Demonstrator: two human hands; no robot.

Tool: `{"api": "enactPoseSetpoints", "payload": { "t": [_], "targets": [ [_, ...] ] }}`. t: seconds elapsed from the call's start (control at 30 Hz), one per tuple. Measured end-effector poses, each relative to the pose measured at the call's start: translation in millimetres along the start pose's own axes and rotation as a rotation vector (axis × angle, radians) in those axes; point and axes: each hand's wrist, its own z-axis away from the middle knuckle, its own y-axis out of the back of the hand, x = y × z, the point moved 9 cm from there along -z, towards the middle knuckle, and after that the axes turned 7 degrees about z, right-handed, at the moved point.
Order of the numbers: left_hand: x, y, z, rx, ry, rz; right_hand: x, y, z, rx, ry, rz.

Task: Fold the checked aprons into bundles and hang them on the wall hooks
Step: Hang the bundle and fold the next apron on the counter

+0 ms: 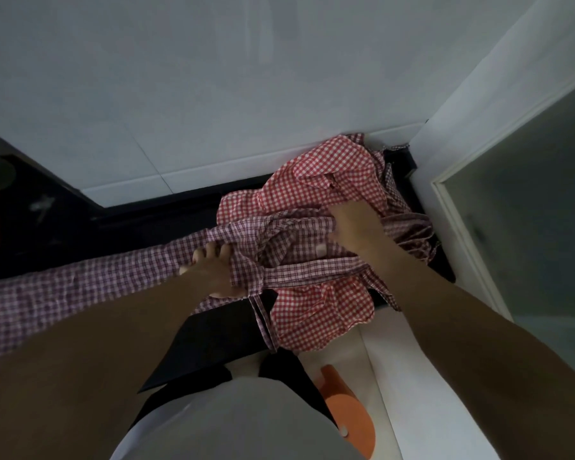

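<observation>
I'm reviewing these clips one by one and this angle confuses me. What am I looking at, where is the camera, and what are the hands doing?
There is no machine here: a person wears one wide-angle camera on the head, looking down at their own bare arms. On the dark counter against the white wall lies a heap of checked aprons. The left hand has its grip closed on a bunched purple-checked apron that trails off to the left. The right hand presses down into the pile, over a red-checked apron. No wall hooks are visible.

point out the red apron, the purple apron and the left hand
red apron (326, 167), head view, upper crumpled part by the wall
purple apron (90, 280), head view, stretched part left of the hand
left hand (213, 270), head view, back of the hand
</observation>
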Motion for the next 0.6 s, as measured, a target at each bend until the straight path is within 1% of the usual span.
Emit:
{"api": "enactPoseSetpoints", "payload": {
  "t": [0.03,0.07,0.13,0.17,0.2,0.27,0.3,0.33,0.37,0.4,0.43,0.53,0.6],
  "targets": [
    [0,1,4,0.008,-0.004,0.014,-3,15,1,0.039,0.026,0.004],
    [-1,2,6,0.017,-0.011,0.025,-4,36,3,0.129,0.055,0.012],
    [-1,3,9,0.019,-0.016,0.054,-10,85,17,0.433,0.15,0.048],
    [0,3,9,0.023,-0.017,0.065,-6,96,24,0.537,0.159,0.061],
    [0,3,9,0.026,-0.021,0.078,3,99,27,0.584,0.116,0.066],
    [0,3,9,0.025,-0.023,0.084,38,85,18,0.446,-0.123,-0.049],
    [1,3,10,0.022,-0.023,0.082,61,73,14,0.308,-0.269,-0.155],
    [0,3,10,0.019,-0.024,0.079,76,57,14,0.12,-0.383,-0.241],
    [0,3,10,0.014,-0.023,0.078,85,43,17,-0.057,-0.435,-0.289],
    [-1,3,10,0.009,-0.026,0.076,88,35,20,-0.17,-0.433,-0.317],
    [-1,3,9,0.002,-0.032,0.073,85,33,23,-0.204,-0.394,-0.336],
    [-1,3,3,-0.016,-0.063,0.059,56,47,20,-0.079,-0.113,-0.32],
    [-2,3,3,-0.026,-0.07,0.055,43,36,12,-0.078,-0.018,-0.257]
  ]
}}
